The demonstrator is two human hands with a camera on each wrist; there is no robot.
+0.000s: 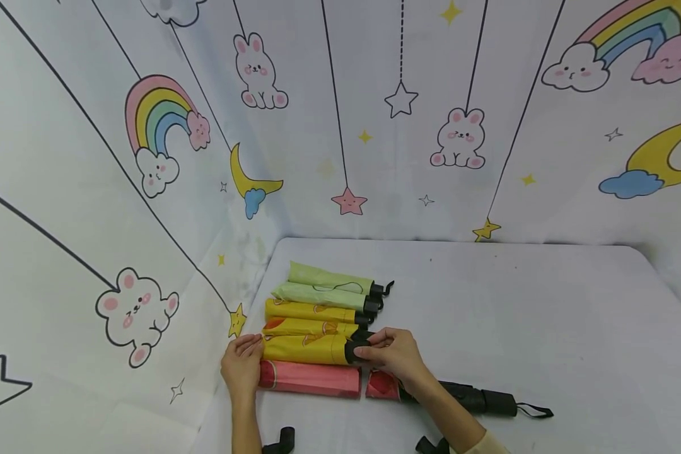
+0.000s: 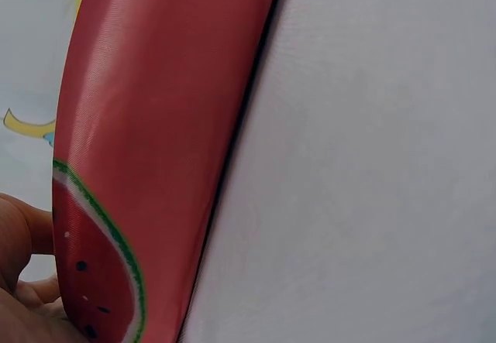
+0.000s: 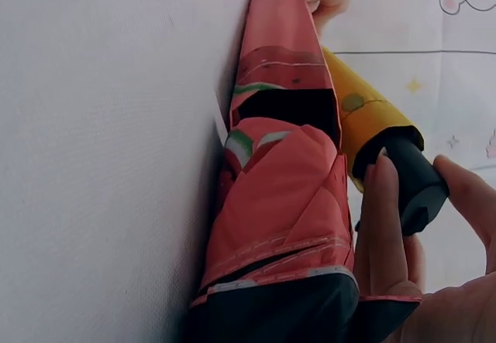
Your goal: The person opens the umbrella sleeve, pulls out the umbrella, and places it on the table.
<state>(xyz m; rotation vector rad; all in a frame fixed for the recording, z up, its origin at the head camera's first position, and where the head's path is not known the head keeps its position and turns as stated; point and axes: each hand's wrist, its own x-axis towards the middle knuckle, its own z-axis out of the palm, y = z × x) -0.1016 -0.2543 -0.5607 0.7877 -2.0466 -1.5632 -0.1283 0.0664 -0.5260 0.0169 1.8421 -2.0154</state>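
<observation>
Several folded umbrellas lie side by side on the white table. The front yellow umbrella (image 1: 306, 349) has a black handle (image 3: 415, 180), which my right hand (image 1: 394, 356) pinches between thumb and fingers. At this umbrella's other end my left hand (image 1: 243, 362) holds it by the tip, its fingertips partly hidden. Just in front lies a red watermelon-print sleeve (image 1: 318, 378), with its open end (image 3: 287, 107) facing right. A red umbrella (image 3: 279, 196) with a black shaft and handle (image 1: 482, 400) lies in line with that sleeve, partly under my right forearm.
Behind lie two more yellow umbrellas (image 1: 312, 311) and two pale green ones (image 1: 329, 274), handles to the right. Black handle-like pieces (image 1: 286, 438) show at the front edge of the view. Cloth printed with rabbits and stars (image 1: 349, 202) hangs behind the table (image 1: 522, 302).
</observation>
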